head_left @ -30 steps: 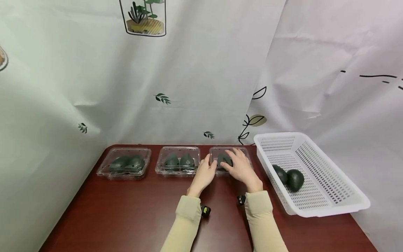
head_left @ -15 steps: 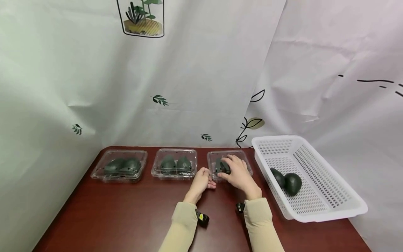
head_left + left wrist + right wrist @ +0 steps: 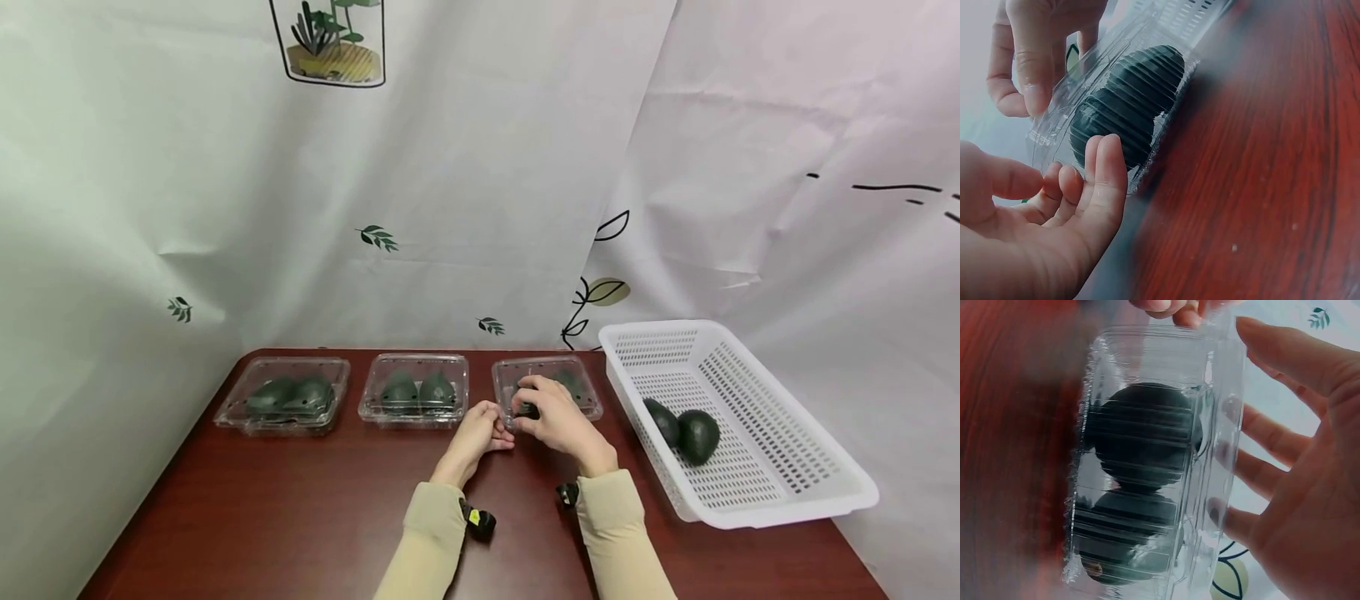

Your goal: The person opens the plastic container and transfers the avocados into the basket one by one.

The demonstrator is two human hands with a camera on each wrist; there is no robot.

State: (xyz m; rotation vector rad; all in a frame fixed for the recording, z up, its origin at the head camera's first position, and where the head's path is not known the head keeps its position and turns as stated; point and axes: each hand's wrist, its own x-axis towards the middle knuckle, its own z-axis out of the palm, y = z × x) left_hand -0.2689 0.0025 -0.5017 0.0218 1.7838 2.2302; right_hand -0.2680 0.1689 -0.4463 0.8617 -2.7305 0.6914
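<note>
A lidded clear plastic clamshell container (image 3: pixel 588 407) sits at the right end of the row near the table's back edge. Two dark green avocados (image 3: pixel 1147 434) show through its ribbed wall. My left hand (image 3: pixel 474 433) pinches its near left corner between thumb and bent fingers, while other fingers extend along the wall in the left wrist view. Over the lid, my right hand (image 3: pixel 558 417) is spread; in the right wrist view its fingertips touch the lid and its thumb lies by the same corner.
Two more lidded clamshells, a middle container (image 3: pixel 412 418) and a left container (image 3: pixel 288 425), each hold two avocados. A white perforated basket (image 3: pixel 806 429) stands on the right with two loose avocados (image 3: pixel 699 437). A printed cloth (image 3: pixel 480 167) hangs behind the red-brown table (image 3: pixel 337 508).
My left hand has dropped from beside the lid to the container's near left corner. The right hand has shifted slightly left across the lid, uncovering an avocado on the right.
</note>
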